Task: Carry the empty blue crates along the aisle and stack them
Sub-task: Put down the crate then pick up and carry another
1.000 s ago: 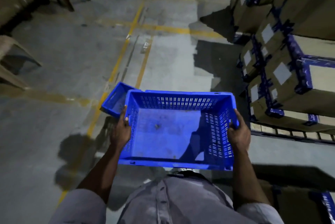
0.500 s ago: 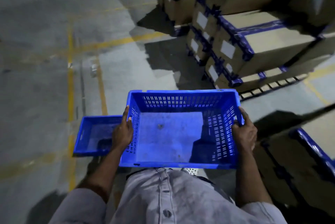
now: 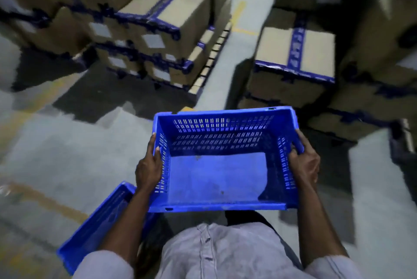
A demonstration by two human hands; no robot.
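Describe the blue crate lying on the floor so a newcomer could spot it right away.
Start at the yellow-lined concrete floor. Low on the person's left, behind the left forearm, lies the floor crate. Unlike the carried crate, which is the same blue, it rests on the ground untouched, and the arm hides part of it.

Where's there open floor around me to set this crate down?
Bare floor lies left of the held crate, between the second crate and the left box stack. A narrow strip runs between that stack and the right box stack. Ahead is crowded with boxes.
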